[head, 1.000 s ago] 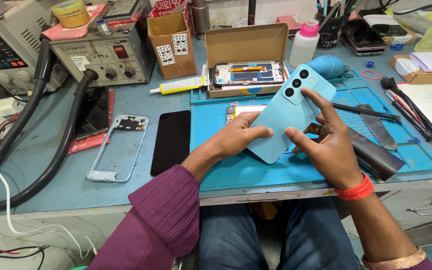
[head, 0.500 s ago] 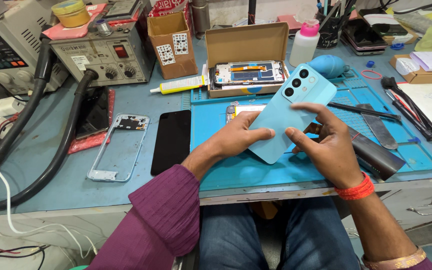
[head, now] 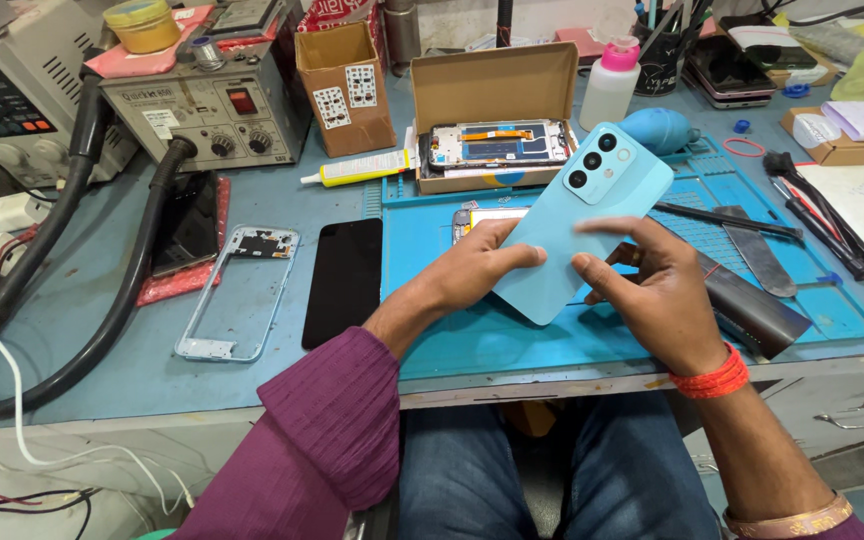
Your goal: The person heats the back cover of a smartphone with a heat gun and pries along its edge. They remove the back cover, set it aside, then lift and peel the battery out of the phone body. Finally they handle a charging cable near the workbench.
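Both hands hold a light-blue phone back cover [head: 580, 225] tilted above the blue work mat [head: 452, 335], camera cutout end pointing up and away toward the cardboard box [head: 497, 95]. Left hand [head: 472, 270] grips the cover's left edge, fingers curled behind it w/ thumb on the front. Right hand [head: 657, 290] sits at the lower right, thumb and fingers pinching the cover's near edge (fingertips slightly blurred, so exact contact is hard to tell).

Under the cover, on the mat, part of a phone body [head: 477, 217] peeks out, mostly hidden. The box holds an opened phone assembly [head: 492, 145], circuit side up. Left of the mat on the desk [head: 252, 390]: a black screen panel [head: 344, 282] flat, and beside it a pale phone frame [head: 240, 292]. A yellow glue tube [head: 357, 169] lies near the box. Right of the hands: a dark flat pouch [head: 752, 310], a metal spatula [head: 757, 250], black tweezers [head: 717, 213]. Blue air-blower bulb [head: 657, 130] and white bottle w/ pink cap [head: 612, 85] stand behind. Hot-air station [head: 202, 105] at far left.
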